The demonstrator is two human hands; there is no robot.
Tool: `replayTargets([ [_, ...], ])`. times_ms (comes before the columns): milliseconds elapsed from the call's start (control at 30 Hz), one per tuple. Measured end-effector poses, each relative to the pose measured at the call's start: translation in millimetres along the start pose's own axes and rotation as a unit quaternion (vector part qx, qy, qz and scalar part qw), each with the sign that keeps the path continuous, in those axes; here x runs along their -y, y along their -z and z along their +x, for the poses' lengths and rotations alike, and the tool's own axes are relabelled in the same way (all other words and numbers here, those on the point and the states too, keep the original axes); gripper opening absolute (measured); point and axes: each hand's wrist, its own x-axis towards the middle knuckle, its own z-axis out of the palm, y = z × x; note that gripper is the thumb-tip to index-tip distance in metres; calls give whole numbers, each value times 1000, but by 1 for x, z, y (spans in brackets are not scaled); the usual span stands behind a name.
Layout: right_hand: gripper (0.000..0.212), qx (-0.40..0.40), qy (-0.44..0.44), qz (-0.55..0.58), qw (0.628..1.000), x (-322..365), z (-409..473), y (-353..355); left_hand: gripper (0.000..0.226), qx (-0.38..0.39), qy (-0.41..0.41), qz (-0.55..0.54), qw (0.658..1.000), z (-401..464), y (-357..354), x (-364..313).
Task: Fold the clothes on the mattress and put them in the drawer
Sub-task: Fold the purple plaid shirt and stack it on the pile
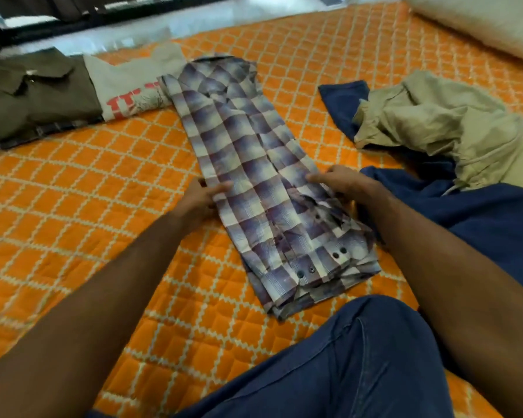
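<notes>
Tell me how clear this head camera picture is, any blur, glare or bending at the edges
Head view: soft overall, with the left hand and right hand slightly smeared on the checked shirt; bright window glare washes out the floor beyond the orange mattress; wide-angle bending curves the quilt lines and stretches the forearms toward the corners; light is even, shadows faint.

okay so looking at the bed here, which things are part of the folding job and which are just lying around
Part of the job:
plaid shirt, gripped by left hand and right hand
olive shirt
grey T-shirt
khaki garment
blue garment

Lying about:
pillow
orange quilt
</notes>
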Motion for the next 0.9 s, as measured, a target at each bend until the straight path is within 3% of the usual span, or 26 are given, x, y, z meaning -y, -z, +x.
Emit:
replayTargets([
  [133, 44, 60, -35, 39, 997, -29, -42, -4, 53, 88, 34, 1, 996, -69, -41, 32],
  [200, 36, 60, -43, 90, 993, -41, -69, -12, 53, 90, 75, 30, 993, -104, -57, 44],
  [300, 41, 37, -34, 99, 994, -56, -100, -27, 50, 87, 99, 38, 990, -140, -73, 63],
  [367, 52, 6, -14, 82, 997, -58, -120, -33, 46, 73, 104, 41, 991, -153, -79, 70],
  [467, 92, -43, 11, 44, 998, -55, -150, -40, 52, 9, 64, 32, 997, -162, -71, 75],
  [533, 103, -56, 35, 75, 995, -49, -160, -45, 70, -7, 43, 33, 999, -158, -60, 76],
  [600, 108, -48, 55, 135, 988, -42, -174, -51, 68, -14, 33, 29, 999, -175, -50, 68],
  [667, 100, -35, 77, 150, 985, -34, -185, -60, 66, -16, 13, 62, 998, -200, -40, 57],
  [800, 43, -16, 80, 172, 982, -31, -197, -82, 74, -22, -71, 137, 988, -233, -20, 49],
  [900, 30, -4, 92, 175, 980, -21, -209, -85, 32, 0, -87, 193, 977, -246, -4, 37],
])
